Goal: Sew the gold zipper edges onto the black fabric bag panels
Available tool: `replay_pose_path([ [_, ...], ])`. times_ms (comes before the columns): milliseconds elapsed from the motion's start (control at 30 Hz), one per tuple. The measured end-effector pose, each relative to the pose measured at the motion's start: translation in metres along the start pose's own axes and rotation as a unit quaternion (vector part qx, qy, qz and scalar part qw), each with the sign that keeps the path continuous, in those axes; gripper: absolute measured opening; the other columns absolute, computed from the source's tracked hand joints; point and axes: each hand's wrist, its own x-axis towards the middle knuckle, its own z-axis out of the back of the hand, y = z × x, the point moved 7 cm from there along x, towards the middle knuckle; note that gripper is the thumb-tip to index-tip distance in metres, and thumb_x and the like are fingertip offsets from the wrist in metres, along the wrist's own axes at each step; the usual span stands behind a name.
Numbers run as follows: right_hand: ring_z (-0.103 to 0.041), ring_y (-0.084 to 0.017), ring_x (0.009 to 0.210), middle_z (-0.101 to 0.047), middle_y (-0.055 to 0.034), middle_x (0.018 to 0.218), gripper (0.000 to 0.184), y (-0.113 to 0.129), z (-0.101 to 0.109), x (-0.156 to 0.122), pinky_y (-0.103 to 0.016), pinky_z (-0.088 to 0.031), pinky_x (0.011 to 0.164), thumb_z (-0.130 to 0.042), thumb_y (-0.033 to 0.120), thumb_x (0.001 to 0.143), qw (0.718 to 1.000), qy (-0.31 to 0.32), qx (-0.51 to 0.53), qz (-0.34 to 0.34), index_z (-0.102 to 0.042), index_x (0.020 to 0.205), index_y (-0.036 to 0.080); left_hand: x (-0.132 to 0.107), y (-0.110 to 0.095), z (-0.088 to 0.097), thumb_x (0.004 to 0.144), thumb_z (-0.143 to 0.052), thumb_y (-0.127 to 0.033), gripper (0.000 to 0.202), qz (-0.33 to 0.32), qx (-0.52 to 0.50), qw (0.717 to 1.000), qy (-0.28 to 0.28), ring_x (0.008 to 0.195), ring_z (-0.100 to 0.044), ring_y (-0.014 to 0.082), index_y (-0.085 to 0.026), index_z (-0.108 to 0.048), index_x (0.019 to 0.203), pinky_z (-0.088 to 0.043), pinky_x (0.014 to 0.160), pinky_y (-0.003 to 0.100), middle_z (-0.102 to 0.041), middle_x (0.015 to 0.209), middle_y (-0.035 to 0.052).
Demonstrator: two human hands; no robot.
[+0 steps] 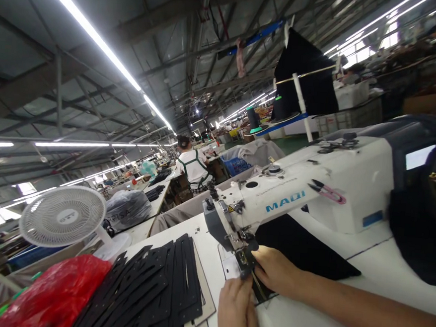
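Note:
A white sewing machine (294,189) stands over its white table, its needle and presser foot low at the left end of the arm. My left hand (236,306) lies with fingers stretched out beside the presser foot, fingertips against its near left side. Close on the other side, my right hand (276,269) has its thumb and fingers bent together at the edge of black fabric (305,244), which spreads under the machine arm. Part of the fabric near the needle is hidden by my hands. Pink-handled thread snips (328,192) rest on the machine body.
Flat black strips (150,283) are piled left of the machine, beside a red plastic bag (55,291). A white fan (65,217) stands behind them. Thread cones (254,118) sit on a rack above. Farther off, a person (195,167) works with their back turned.

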Motion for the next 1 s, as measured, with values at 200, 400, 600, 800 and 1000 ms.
replay_pose_path([
  [200,-0.056,-0.015,0.054,-0.062,-0.0028,0.06,0.019,-0.013,-0.001,0.003,-0.023,-0.034,0.05,-0.046,0.012,0.071,0.994,-0.017,0.069,-0.085,-0.057,0.057,0.016,-0.001,-0.003,-0.023,0.072,-0.05,-0.012,0.022,-0.048,0.019,0.998,-0.02,0.07,-0.063,0.0215,-0.02,-0.064,0.087,-0.053,0.063,0.035,-0.068,0.077,0.0059],
  [400,-0.06,-0.019,0.064,-0.063,-0.0071,0.063,0.024,-0.03,-0.004,0.025,-0.023,-0.035,0.052,-0.041,0.016,0.077,0.978,-0.06,0.097,-0.175,-0.059,0.062,0.013,0.002,-0.011,-0.018,0.068,-0.046,-0.01,0.023,-0.025,0.003,1.0,0.002,0.064,-0.059,0.0219,-0.02,-0.063,0.08,-0.047,0.058,0.036,-0.065,0.071,0.0055],
  [600,-0.058,-0.018,0.067,-0.062,-0.006,0.071,0.017,-0.025,0.003,0.006,-0.026,-0.042,0.06,-0.047,0.013,0.077,0.984,-0.056,0.098,-0.141,-0.062,0.07,0.013,-0.007,0.002,0.007,0.07,-0.052,-0.012,0.018,0.091,0.066,0.994,0.0,0.071,-0.06,0.0228,-0.018,-0.059,0.085,-0.052,0.061,0.036,-0.064,0.083,0.0076],
  [800,-0.053,-0.024,0.107,-0.059,-0.0104,0.114,0.036,0.029,0.009,-0.073,-0.044,-0.042,0.092,-0.042,0.009,0.084,0.99,-0.062,-0.05,0.113,-0.06,0.112,0.022,-0.005,-0.01,0.002,0.074,-0.039,-0.002,0.039,-0.096,0.097,0.991,-0.01,0.093,-0.065,0.0201,-0.017,-0.058,0.105,-0.053,0.086,0.037,-0.068,0.102,0.0092],
  [1000,-0.052,-0.026,0.114,-0.055,-0.0134,0.124,0.044,0.03,0.001,-0.083,-0.046,-0.046,0.091,-0.044,0.009,0.081,0.978,-0.028,-0.14,0.151,-0.052,0.123,0.019,0.002,-0.009,-0.008,0.085,-0.033,-0.005,0.031,-0.142,0.113,0.982,-0.06,0.073,-0.068,0.0162,-0.017,-0.062,0.087,-0.055,0.081,0.034,-0.07,0.079,0.0058],
])
